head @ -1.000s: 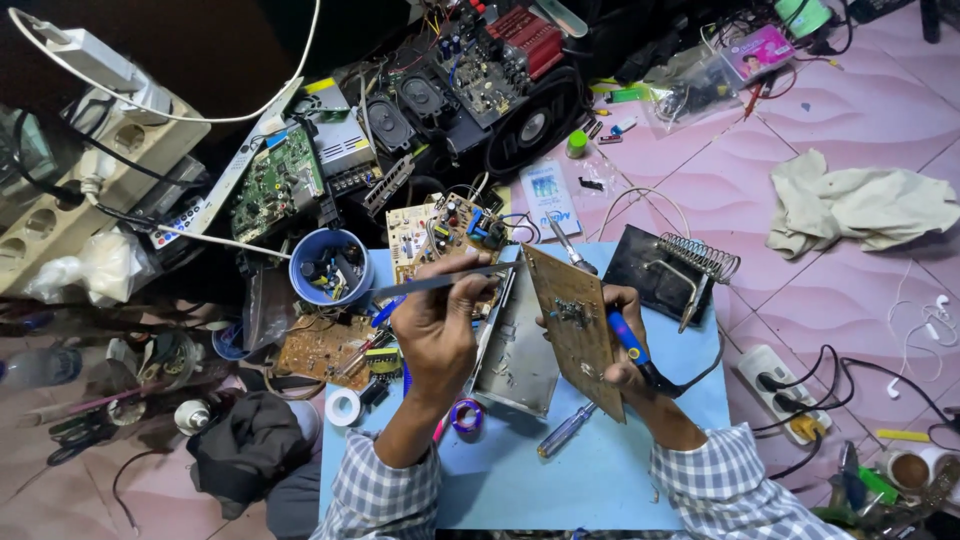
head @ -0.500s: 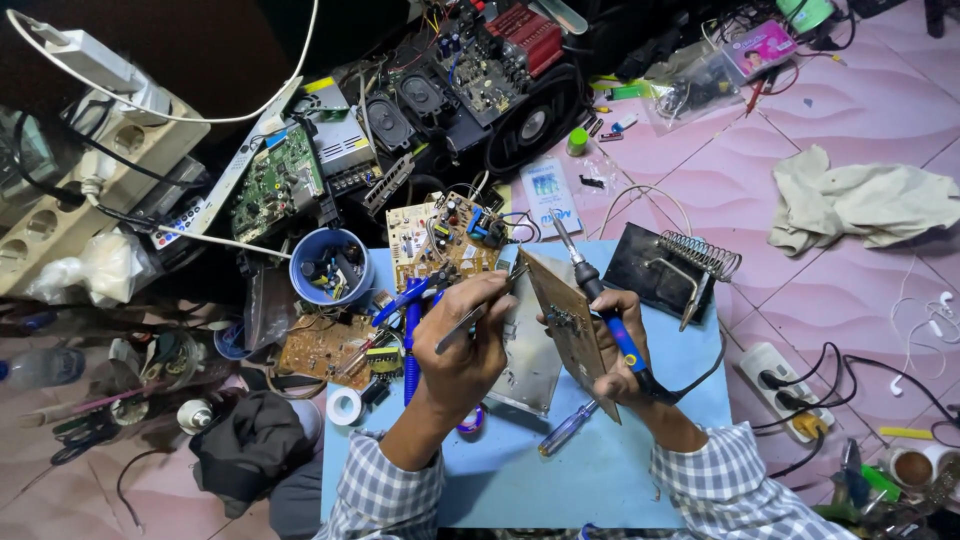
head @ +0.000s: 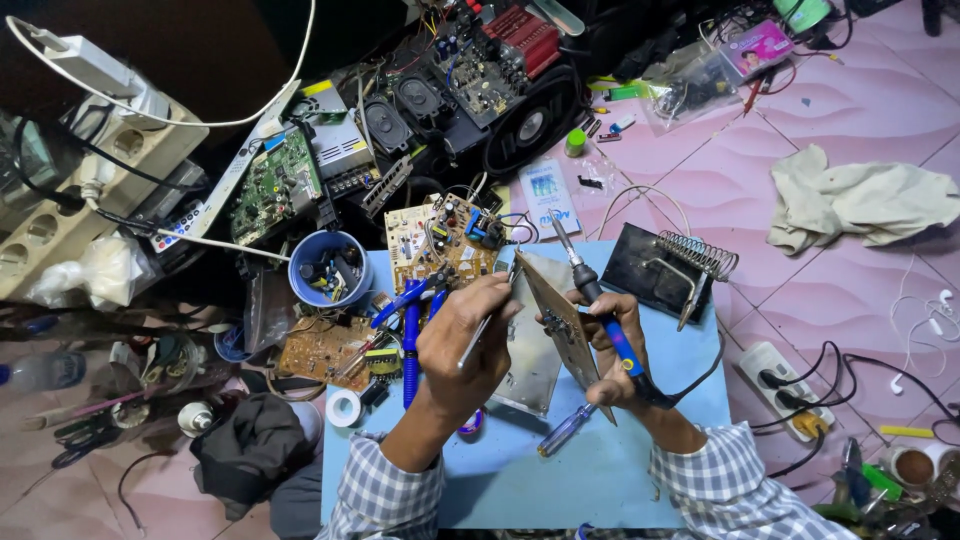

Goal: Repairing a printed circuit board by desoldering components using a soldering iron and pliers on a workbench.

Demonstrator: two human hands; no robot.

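Observation:
My left hand (head: 462, 345) is closed on a thin metal tool (head: 490, 318) whose tip points at a brown circuit board (head: 558, 318). The board stands tilted on edge over the blue table top (head: 500, 480). My right hand (head: 603, 350) grips a soldering iron (head: 600, 310) with a blue handle, its tip pointing up and away, and its fingers also steady the board. Blue-handled pliers (head: 408, 325) lie just left of my left hand. A grey metal plate (head: 530, 360) lies under the board.
A black soldering stand with a coil (head: 665, 268) sits to the right. A blue cup of parts (head: 328, 268), a tan board (head: 438, 240), a brown board (head: 320, 350), a tape roll (head: 343, 407) and a screwdriver (head: 565, 430) surround the hands. A power strip (head: 790, 385) and cloth (head: 860, 200) lie on the floor.
My left hand has moved right and down toward the tilted board with a thin tool. The blue pliers now lie on the table left of it. The soldering iron tip points upward.

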